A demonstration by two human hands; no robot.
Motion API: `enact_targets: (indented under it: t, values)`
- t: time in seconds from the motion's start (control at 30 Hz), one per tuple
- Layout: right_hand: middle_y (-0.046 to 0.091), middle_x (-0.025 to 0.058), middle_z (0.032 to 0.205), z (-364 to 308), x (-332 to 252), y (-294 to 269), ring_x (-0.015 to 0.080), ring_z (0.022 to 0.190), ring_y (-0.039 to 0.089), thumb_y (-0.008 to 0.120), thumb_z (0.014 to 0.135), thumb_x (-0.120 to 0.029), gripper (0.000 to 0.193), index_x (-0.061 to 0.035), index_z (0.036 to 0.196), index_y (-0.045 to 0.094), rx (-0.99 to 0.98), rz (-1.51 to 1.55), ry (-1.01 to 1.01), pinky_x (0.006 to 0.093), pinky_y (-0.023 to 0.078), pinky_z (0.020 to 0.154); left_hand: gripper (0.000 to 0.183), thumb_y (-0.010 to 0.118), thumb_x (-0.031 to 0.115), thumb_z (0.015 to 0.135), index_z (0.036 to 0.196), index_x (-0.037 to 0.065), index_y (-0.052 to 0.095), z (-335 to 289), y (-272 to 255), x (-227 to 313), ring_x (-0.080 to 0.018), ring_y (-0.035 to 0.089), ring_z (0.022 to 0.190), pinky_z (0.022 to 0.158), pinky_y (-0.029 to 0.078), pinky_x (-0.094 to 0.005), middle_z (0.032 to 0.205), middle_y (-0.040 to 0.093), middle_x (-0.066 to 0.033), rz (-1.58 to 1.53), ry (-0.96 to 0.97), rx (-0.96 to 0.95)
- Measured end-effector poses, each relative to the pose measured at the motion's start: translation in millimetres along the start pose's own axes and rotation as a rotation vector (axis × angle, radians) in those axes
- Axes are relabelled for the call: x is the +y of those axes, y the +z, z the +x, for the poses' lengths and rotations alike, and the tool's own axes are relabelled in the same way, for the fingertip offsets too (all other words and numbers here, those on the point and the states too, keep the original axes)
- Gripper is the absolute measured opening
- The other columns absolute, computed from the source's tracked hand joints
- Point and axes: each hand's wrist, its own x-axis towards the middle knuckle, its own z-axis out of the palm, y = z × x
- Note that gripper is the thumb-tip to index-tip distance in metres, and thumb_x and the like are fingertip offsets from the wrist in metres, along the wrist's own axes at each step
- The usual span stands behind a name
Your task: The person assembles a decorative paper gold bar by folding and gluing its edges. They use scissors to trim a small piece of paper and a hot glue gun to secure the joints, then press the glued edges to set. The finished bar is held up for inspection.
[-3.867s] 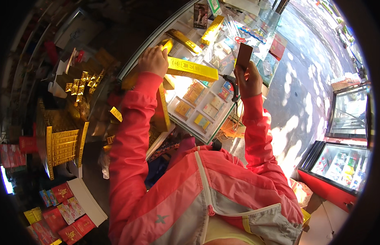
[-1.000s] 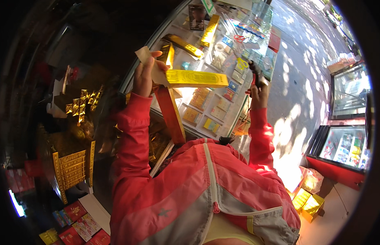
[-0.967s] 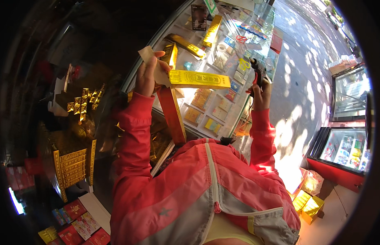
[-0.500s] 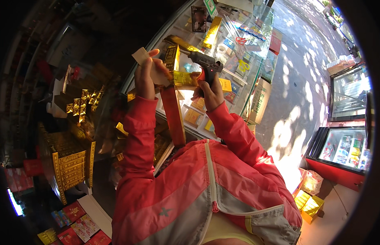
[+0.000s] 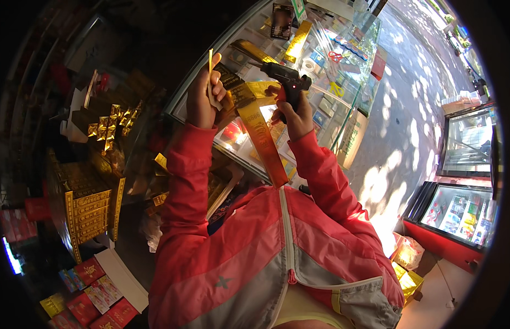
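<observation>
My left hand (image 5: 199, 101) is closed on a small card (image 5: 210, 71), upright and seen nearly edge-on. Its fingers also lie against a folded gold cardboard piece (image 5: 263, 140), whose long arm slants down toward my jacket. My right hand (image 5: 299, 117) grips a black hot glue gun (image 5: 290, 79) with a red trigger and a small red light. The gun's nozzle points left, above the gold piece. Fingers of my right hand are close to the gold piece's upper arm; whether they touch it is unclear.
Under my hands is a glass display counter (image 5: 326, 140) with gold strips (image 5: 297, 42), a tape roll (image 5: 308, 66), red scissors (image 5: 335, 56) and yellow scissors (image 5: 336, 89) on or under its glass. An ornate gold cardboard structure (image 5: 90, 211) stands at left; a glass-fronted fridge (image 5: 457, 208) at right.
The card in my left hand has turned from face-on to nearly edge-on. The gold piece has swung, its long arm now showing its printed face. The glue gun stays in my right hand.
</observation>
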Motion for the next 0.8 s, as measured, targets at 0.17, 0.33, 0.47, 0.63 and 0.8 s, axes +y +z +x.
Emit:
enact_targets:
  t: [0.17,0.33,0.47,0.63,0.8]
  values:
    - [0.059,0.0088,0.086,-3,-2,0,0.0166,0.059,0.062,0.055,0.089,-0.002,0.03,0.0006,0.117,0.046,-0.002,0.041,-0.02,0.0283,0.052,0.051,0.064,0.045,0.047,0.102,0.141,-0.003,0.042,0,4,-6,-0.0036,0.036,0.067,0.06,0.032,-0.0186,0.083,0.041,0.0054,0.137,0.029,0.097]
    - [0.06,0.0086,0.087,-4,-9,-2,0.016,0.059,0.062,0.055,0.09,-0.002,0.031,0.0006,0.119,0.046,-0.034,0.069,-0.057,0.0285,0.05,0.052,0.068,0.047,0.054,0.099,0.136,-0.003,0.049,-4,4,-9,-0.0035,0.035,0.066,0.06,0.031,-0.0181,0.082,0.042,0.0059,0.141,0.03,0.064]
    - [0.06,0.0099,0.084,-6,-10,-3,0.0168,0.057,0.061,0.055,0.09,-0.004,0.025,0.0,0.114,0.046,-0.03,0.079,-0.023,0.0288,0.049,0.051,0.063,0.049,0.051,0.099,0.132,-0.002,0.053,-2,6,-6,-0.0032,0.037,0.069,0.061,0.033,-0.0177,0.084,0.044,0.0061,0.221,0.077,0.053]
    - [0.062,0.0116,0.083,-9,-10,-2,0.018,0.056,0.061,0.055,0.089,-0.003,0.022,0.0001,0.11,0.046,-0.03,0.058,-0.014,0.0281,0.048,0.05,0.05,0.052,0.039,0.101,0.128,-0.003,0.057,-3,7,-2,-0.0032,0.04,0.076,0.069,0.037,-0.0181,0.085,0.047,0.0052,0.313,0.007,-0.014]
    - [0.063,0.0116,0.089,-15,-12,1,0.0171,0.056,0.061,0.054,0.089,-0.002,0.021,0.001,0.109,0.047,-0.009,0.118,-0.044,0.027,0.048,0.049,0.044,0.053,0.035,0.101,0.126,-0.002,0.058,-1,6,-3,-0.0029,0.048,0.082,0.073,0.042,-0.0193,0.092,0.056,0.003,0.494,0.061,0.002]
